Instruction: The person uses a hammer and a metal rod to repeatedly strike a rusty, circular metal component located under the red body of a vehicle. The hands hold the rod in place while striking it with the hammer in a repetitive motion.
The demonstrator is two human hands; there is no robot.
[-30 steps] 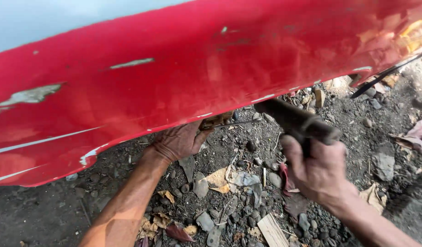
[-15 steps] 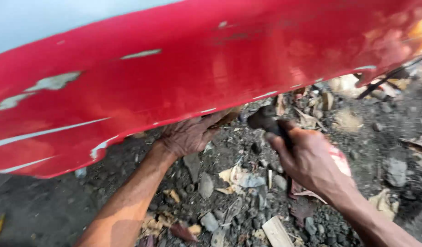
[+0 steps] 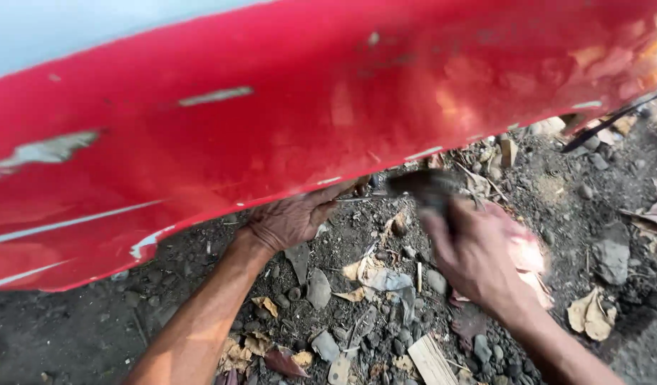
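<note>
A large red painted hull (image 3: pixel 328 121) with chipped white scratches fills the upper view. My left hand (image 3: pixel 293 217) reaches under its lower edge, fingers pressed up against the underside. My right hand (image 3: pixel 478 253) is blurred with motion and is closed on a dark hammer (image 3: pixel 428 187), whose head sits close to the hull's lower edge beside a thin nail-like piece near my left fingers.
The ground below is dark soil strewn with stones, dry leaves, paper scraps and a small wood offcut (image 3: pixel 432 360). A larger grey stone (image 3: pixel 612 253) lies right. A thin dark rod (image 3: pixel 613 117) crosses the upper right.
My right hand has swung the hammer from a raised position at the right inward and down toward the hull's lower edge. My left hand has stayed under the hull.
</note>
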